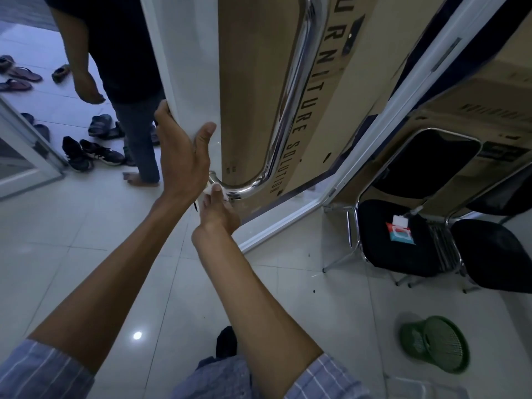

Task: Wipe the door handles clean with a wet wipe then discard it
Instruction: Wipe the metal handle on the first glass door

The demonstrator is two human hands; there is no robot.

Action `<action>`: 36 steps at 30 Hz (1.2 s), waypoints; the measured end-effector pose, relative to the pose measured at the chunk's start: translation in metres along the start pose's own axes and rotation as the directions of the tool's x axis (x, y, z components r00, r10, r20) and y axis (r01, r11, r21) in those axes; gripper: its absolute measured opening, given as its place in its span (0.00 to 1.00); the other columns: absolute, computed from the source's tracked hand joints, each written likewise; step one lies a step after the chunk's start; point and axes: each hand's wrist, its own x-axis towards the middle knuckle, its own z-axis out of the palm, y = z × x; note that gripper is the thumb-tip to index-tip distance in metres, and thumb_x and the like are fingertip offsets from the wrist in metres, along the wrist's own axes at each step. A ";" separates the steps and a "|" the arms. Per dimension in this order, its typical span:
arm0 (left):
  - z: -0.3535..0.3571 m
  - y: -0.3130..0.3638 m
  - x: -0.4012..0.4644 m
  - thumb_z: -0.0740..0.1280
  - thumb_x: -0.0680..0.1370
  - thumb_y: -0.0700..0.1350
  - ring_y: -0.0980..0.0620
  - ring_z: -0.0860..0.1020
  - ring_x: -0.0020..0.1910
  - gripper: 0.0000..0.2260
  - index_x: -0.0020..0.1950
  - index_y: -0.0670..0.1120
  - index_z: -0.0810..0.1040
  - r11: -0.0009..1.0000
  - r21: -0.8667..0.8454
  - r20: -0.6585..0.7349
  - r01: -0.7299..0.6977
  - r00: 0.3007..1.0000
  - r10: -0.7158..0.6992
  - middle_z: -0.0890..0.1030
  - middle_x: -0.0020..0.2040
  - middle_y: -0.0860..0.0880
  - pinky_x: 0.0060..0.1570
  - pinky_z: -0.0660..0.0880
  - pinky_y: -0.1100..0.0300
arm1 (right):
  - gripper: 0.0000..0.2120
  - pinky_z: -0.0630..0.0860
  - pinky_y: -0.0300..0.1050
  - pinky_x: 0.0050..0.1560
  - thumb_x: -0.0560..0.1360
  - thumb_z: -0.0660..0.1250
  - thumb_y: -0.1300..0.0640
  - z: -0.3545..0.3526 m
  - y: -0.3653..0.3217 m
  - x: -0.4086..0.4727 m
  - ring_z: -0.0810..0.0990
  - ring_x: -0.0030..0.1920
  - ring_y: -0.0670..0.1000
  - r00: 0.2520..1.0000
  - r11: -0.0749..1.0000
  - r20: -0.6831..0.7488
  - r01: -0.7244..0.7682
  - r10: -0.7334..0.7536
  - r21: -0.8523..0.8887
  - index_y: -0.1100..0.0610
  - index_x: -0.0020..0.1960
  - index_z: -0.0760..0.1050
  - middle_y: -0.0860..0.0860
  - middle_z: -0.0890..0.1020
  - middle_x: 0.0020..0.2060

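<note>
A left hand (181,151) grips the glass door's edge (184,82) to steady it while the right hand (220,210) clamps a wet wipe (209,189) around the chrome pull handle's (293,90) lower bend.

wipes pack (400,232) on chair (374,226), basket (436,343) nearer
</note>
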 end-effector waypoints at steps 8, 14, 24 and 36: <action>-0.002 -0.003 0.001 0.65 0.81 0.65 0.52 0.74 0.69 0.38 0.76 0.38 0.58 1.000 0.004 0.048 0.017 0.999 -0.017 0.71 0.73 0.45 0.60 0.72 0.76 | 0.14 0.83 0.42 0.53 0.77 0.78 0.51 -0.004 0.001 -0.005 0.88 0.46 0.48 1.000 0.998 0.003 0.026 -0.026 -0.061 0.60 0.57 0.85 0.52 0.88 0.49; -0.002 -0.003 0.001 0.66 0.80 0.66 0.53 0.75 0.68 0.38 0.76 0.41 0.58 1.000 -0.010 0.047 0.014 0.999 -0.014 0.71 0.72 0.46 0.65 0.77 0.65 | 0.17 0.79 0.47 0.61 0.82 0.71 0.49 0.004 -0.002 -0.014 0.85 0.62 0.55 0.998 0.992 0.067 0.022 -0.014 -0.123 0.61 0.64 0.79 0.57 0.85 0.61; -0.001 -0.010 0.003 0.67 0.80 0.65 0.49 0.75 0.69 0.38 0.76 0.42 0.57 1.000 0.012 0.051 0.012 0.999 -0.013 0.70 0.73 0.46 0.65 0.80 0.49 | 0.18 0.78 0.52 0.69 0.78 0.75 0.47 0.006 -0.003 -0.022 0.84 0.60 0.53 0.999 0.996 -0.045 -0.005 0.001 -0.094 0.56 0.63 0.82 0.51 0.86 0.56; -0.003 -0.004 0.001 0.67 0.80 0.65 0.47 0.75 0.69 0.38 0.77 0.42 0.57 0.999 0.033 0.063 0.025 0.998 -0.027 0.70 0.73 0.45 0.66 0.79 0.48 | 0.07 0.80 0.37 0.47 0.77 0.78 0.51 -0.021 -0.004 0.000 0.86 0.45 0.46 0.989 0.990 -0.073 0.122 -0.127 -0.075 0.48 0.41 0.82 0.46 0.86 0.40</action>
